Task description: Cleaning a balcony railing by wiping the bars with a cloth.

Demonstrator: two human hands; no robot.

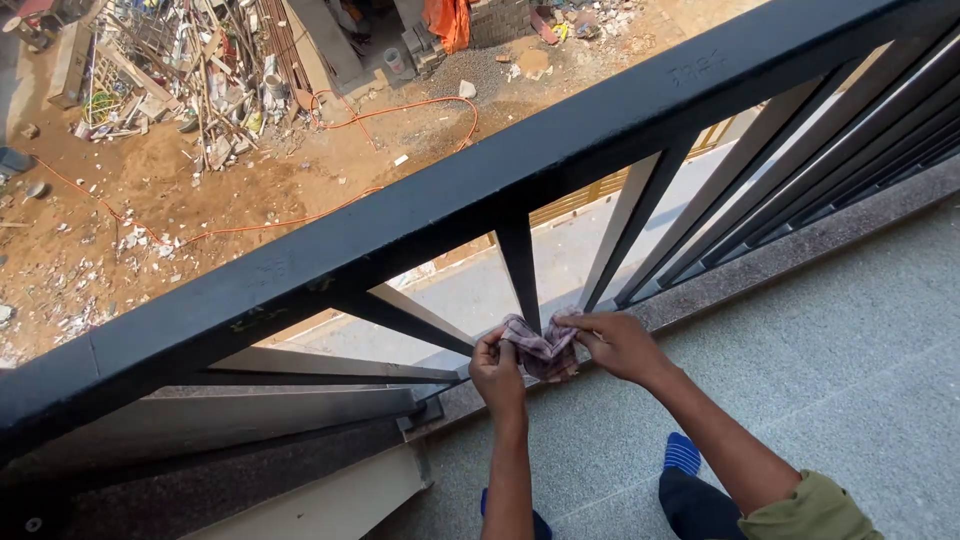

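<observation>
Balcony railing (520, 255) – checked cloth (540, 350) wrapped round bar, pinched between both hands' fingers (500, 345).

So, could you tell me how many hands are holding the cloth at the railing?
2. The left hand grips the checked cloth from the left side of a black railing bar; the right hand pinches it from the right. No other hands are in view.

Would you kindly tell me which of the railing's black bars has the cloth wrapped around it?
The upright bar directly between the left hand and right hand; the checked cloth wraps its base, while the other bars are bare.
</observation>
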